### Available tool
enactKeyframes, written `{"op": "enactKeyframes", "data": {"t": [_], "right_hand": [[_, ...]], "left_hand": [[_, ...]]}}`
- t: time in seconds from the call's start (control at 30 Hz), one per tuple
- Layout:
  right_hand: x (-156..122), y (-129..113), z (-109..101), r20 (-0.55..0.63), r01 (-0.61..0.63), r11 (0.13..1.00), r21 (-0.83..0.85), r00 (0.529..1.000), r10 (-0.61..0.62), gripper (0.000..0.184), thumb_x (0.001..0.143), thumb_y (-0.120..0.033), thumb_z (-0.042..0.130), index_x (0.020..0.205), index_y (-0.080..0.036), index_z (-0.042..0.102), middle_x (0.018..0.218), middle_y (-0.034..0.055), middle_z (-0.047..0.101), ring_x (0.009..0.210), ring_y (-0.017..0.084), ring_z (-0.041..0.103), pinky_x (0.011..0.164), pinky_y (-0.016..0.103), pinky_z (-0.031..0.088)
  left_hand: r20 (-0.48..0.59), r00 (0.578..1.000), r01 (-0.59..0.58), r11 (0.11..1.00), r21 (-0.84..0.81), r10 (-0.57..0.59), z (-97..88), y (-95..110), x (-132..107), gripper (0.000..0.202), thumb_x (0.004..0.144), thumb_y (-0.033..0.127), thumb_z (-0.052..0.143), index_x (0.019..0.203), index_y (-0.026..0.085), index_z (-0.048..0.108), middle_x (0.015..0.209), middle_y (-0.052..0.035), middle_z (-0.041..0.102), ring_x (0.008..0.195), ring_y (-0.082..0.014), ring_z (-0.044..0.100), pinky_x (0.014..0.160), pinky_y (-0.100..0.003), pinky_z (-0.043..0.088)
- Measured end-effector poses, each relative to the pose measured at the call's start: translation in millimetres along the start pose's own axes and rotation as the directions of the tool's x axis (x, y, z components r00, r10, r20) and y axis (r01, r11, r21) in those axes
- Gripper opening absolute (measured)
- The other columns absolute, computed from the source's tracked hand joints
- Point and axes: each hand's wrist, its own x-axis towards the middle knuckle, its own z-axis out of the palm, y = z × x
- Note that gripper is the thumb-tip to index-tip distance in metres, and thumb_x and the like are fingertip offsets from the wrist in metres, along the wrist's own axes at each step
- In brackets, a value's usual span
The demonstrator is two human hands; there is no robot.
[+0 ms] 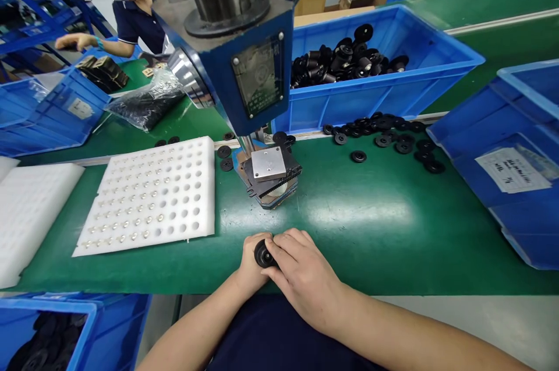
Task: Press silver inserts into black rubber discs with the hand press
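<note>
Both my hands meet at the near edge of the green table. My left hand (pixel 250 266) and my right hand (pixel 301 278) are closed together on one small black round part (pixel 263 254), fingers wrapped round it. My right hand lies over much of the left. Straight ahead stands a blue press (pixel 257 77) with a metal fixture (pixel 271 176) under its ram. To the left lies a white foam tray (pixel 152 196) with rows of holes, many holding small metal pins.
Loose black round parts (pixel 384 138) lie scattered right of the press. A blue bin (pixel 384 68) behind holds more of them. Another blue bin (pixel 515 167) stands at right, one (pixel 43 324) at lower left. A co-worker's arm (pixel 87 42) reaches at far left.
</note>
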Motion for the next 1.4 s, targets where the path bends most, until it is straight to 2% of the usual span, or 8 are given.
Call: {"op": "enactKeyframes", "data": {"t": [0.2, 0.3, 0.4, 0.53, 0.8, 1.0, 1.27, 1.4], "right_hand": [[5, 7, 3, -0.022, -0.019, 0.999, 0.033, 1.000, 0.020, 0.026, 0.084, -0.020, 0.073, 0.108, -0.016, 0.063, 0.093, 0.0070, 0.065, 0.086, 0.022, 0.056, 0.075, 0.039, 0.050], [8, 21, -1, -0.015, -0.095, 0.981, 0.171, 0.995, 0.099, 0.023, 0.086, -0.024, 0.072, 0.108, -0.019, 0.066, 0.092, 0.0055, 0.065, 0.087, 0.020, 0.059, 0.077, 0.037, 0.052], [10, 36, -11, 0.031, -0.240, 0.883, 0.404, 0.968, 0.249, 0.016, 0.090, -0.030, 0.066, 0.103, -0.021, 0.070, 0.087, 0.0032, 0.065, 0.082, 0.017, 0.061, 0.075, 0.031, 0.053], [12, 48, -28, 0.086, -0.295, 0.709, 0.640, 0.945, 0.316, 0.032, 0.090, -0.048, 0.063, 0.102, -0.021, 0.073, 0.086, 0.0039, 0.065, 0.077, 0.016, 0.061, 0.072, 0.029, 0.053], [3, 82, -25, -0.031, -0.374, 0.652, 0.659, 0.853, 0.521, 0.067, 0.088, -0.075, 0.046, 0.094, -0.015, 0.075, 0.079, 0.0107, 0.068, 0.069, 0.019, 0.062, 0.060, 0.031, 0.053], [-11, 103, -6, -0.058, -0.377, 0.598, 0.707, 0.813, 0.580, 0.071, 0.082, -0.079, 0.051, 0.090, -0.013, 0.076, 0.072, 0.0108, 0.066, 0.063, 0.018, 0.059, 0.058, 0.031, 0.052], [-9, 101, -6, -0.023, -0.404, 0.485, 0.776, 0.750, 0.661, 0.075, 0.070, -0.084, 0.061, 0.085, -0.012, 0.077, 0.069, 0.0095, 0.064, 0.060, 0.016, 0.054, 0.059, 0.029, 0.050], [0, 98, -23, -0.005, -0.403, 0.453, 0.795, 0.742, 0.670, 0.072, 0.069, -0.081, 0.065, 0.084, -0.012, 0.076, 0.070, 0.0096, 0.065, 0.059, 0.015, 0.054, 0.056, 0.028, 0.048]], "left_hand": [[0.025, 1.000, 0.003, 1.000, -0.023, -0.003, -3.2, 1, 3, 0.050, 0.082, 0.055, 0.058, 0.054, 0.020, 0.035, 0.050, 0.0043, 0.039, 0.050, -0.0102, 0.034, 0.051, -0.026, 0.032], [0.090, 0.995, 0.053, 0.995, -0.079, -0.046, -8.8, 11, 4, 0.031, 0.080, 0.043, 0.066, 0.071, 0.019, 0.049, 0.064, 0.0024, 0.053, 0.058, -0.0119, 0.046, 0.057, -0.025, 0.039], [0.230, 0.963, 0.189, 0.963, -0.190, -0.143, -16.9, 26, 3, 0.028, 0.085, 0.036, 0.066, 0.101, 0.020, 0.049, 0.092, -0.0028, 0.062, 0.078, -0.0146, 0.057, 0.067, -0.026, 0.046], [0.328, 0.921, 0.294, 0.928, -0.228, -0.211, -28.7, 49, 0, 0.027, 0.093, 0.042, 0.059, 0.104, 0.022, 0.043, 0.082, 0.0013, 0.057, 0.068, -0.0117, 0.054, 0.060, -0.023, 0.045], [-0.026, 0.993, 0.110, 0.972, -0.205, -0.118, -60.6, 122, 21, 0.038, 0.081, 0.050, 0.072, 0.096, 0.019, 0.057, 0.061, 0.0034, 0.058, 0.053, -0.0121, 0.057, 0.049, -0.022, 0.045], [-0.176, 0.982, -0.071, 0.997, -0.037, 0.063, -82.3, 167, 69, 0.031, 0.069, 0.036, 0.080, 0.089, 0.015, 0.068, 0.062, 0.0023, 0.058, 0.055, -0.0106, 0.052, 0.052, -0.022, 0.043], [-0.122, 0.992, 0.012, 0.945, 0.327, 0.030, -79.4, 177, 112, 0.037, 0.067, 0.041, 0.078, 0.057, 0.018, 0.051, 0.051, 0.0065, 0.045, 0.051, -0.0102, 0.041, 0.049, -0.023, 0.029], [-0.151, 0.976, -0.098, 0.936, 0.338, 0.157, -75.5, 172, 116, 0.021, 0.068, 0.035, 0.075, 0.066, 0.018, 0.064, 0.072, -0.0018, 0.063, 0.072, -0.0181, 0.057, 0.063, -0.027, 0.041]]}}
